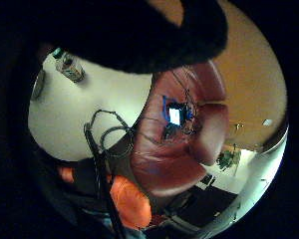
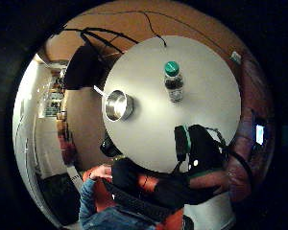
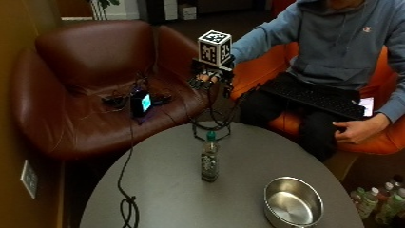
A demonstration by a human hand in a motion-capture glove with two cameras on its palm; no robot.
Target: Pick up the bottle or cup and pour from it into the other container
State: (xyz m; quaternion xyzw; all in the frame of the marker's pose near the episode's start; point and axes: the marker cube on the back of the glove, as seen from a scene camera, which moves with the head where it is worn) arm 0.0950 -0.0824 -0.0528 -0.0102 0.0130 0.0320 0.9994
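One round grey table (image 3: 171,190). On it: one bottle (image 3: 209,162) with green cap, upright near the middle; one steel bowl (image 3: 293,202) near the edge, well apart from the bottle. Gloved right hand (image 3: 210,78) hangs above the far rim, holding nothing; grip seems loosely curled, fingers partly hidden.

A bottle (image 3: 209,161) stands upright near the middle of a round table (image 3: 164,190), with a metal bowl (image 3: 293,202) well apart at the table's edge. Behind the table sits a leather armchair (image 3: 82,85).
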